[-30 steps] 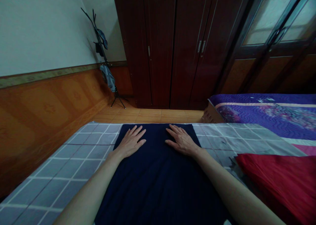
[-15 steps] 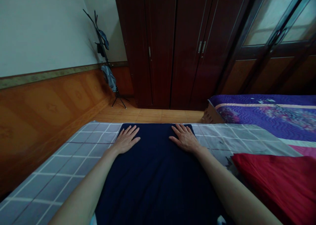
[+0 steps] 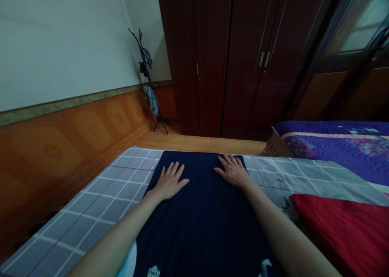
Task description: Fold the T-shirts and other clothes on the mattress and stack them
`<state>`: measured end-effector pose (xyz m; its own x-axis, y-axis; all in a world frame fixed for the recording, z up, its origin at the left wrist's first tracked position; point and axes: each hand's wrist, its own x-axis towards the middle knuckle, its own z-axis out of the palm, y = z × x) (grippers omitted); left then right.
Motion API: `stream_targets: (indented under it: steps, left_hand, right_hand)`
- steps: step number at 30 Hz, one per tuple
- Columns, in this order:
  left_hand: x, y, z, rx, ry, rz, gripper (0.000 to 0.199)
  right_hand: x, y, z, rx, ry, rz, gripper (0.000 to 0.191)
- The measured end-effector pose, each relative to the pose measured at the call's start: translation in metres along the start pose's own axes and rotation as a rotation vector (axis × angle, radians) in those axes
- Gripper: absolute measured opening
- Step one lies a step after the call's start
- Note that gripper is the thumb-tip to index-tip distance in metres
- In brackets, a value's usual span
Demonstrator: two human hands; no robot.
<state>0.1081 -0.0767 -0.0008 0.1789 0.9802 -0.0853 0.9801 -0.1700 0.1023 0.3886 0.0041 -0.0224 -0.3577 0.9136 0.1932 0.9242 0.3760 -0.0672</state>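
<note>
A dark navy cloth (image 3: 200, 212) lies spread over a grey checked bed cover (image 3: 100, 204). My left hand (image 3: 169, 183) rests flat on the cloth near its left edge, fingers spread. Near the far right corner of the cloth, my right hand (image 3: 233, 171) also lies flat with its fingers apart. Neither hand grips anything. A small pale printed patch (image 3: 153, 271) shows at the bottom of the frame. Light blue and white material (image 3: 129, 260) is visible beside my left forearm.
Folded red fabric (image 3: 343, 232) lies on the bed at the right. Beyond are a purple patterned bed (image 3: 334, 143), a dark red wardrobe (image 3: 243, 66) and a coat stand (image 3: 148, 72) with items hanging. An orange-panelled wall (image 3: 75, 139) runs along the left.
My left hand has slid nearer to me along the cloth's left side. My right hand stays by the far right corner. The view has turned a little left.
</note>
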Motion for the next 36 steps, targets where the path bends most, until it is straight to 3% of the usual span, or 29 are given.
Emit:
stream_targets:
  steps: [2, 4, 6, 13, 16, 19, 22, 26, 29, 32, 36]
  left_hand:
    - [-0.015, -0.041, 0.003, 0.011, 0.023, -0.172, 0.074]
    - [-0.032, -0.071, 0.008, 0.005, 0.037, -0.200, 0.072]
    - [-0.044, -0.086, 0.014, 0.004, 0.073, -0.194, 0.068]
    - [-0.047, -0.084, 0.019, -0.007, 0.158, -0.164, 0.065]
    - [-0.048, -0.085, 0.017, -0.025, 0.185, -0.160, 0.064]
    - [-0.050, -0.086, 0.017, -0.035, 0.250, -0.098, 0.061]
    - [-0.050, -0.088, 0.018, -0.035, 0.311, 0.035, 0.057]
    - [-0.046, -0.093, 0.022, -0.052, 0.261, 0.105, 0.054]
    - [-0.043, -0.096, 0.026, -0.053, 0.245, 0.115, 0.057]
    - [-0.043, -0.097, 0.026, -0.052, 0.239, 0.107, 0.059]
    - [-0.044, -0.097, 0.024, -0.064, 0.225, 0.100, 0.061]
  right_hand:
    - [0.001, 0.000, 0.000, 0.005, -0.006, 0.004, 0.074]
    - [0.001, 0.000, 0.000, 0.011, -0.013, 0.008, 0.075]
    - [0.002, -0.001, -0.001, 0.013, -0.021, 0.008, 0.075]
    - [-0.002, -0.008, -0.015, -0.023, -0.063, 0.022, 0.069]
    - [-0.003, -0.024, -0.026, -0.042, -0.083, 0.027, 0.066]
    - [0.000, -0.063, -0.031, -0.019, -0.107, -0.021, 0.068]
    - [0.007, -0.119, -0.024, 0.039, -0.141, -0.107, 0.071]
    - [0.016, -0.193, -0.009, 0.089, -0.141, -0.163, 0.067]
    - [0.017, -0.225, -0.002, 0.105, -0.122, -0.197, 0.058]
    - [0.010, -0.223, -0.003, 0.100, -0.117, -0.180, 0.058]
    - [-0.020, -0.165, -0.015, 0.053, -0.128, -0.021, 0.067]
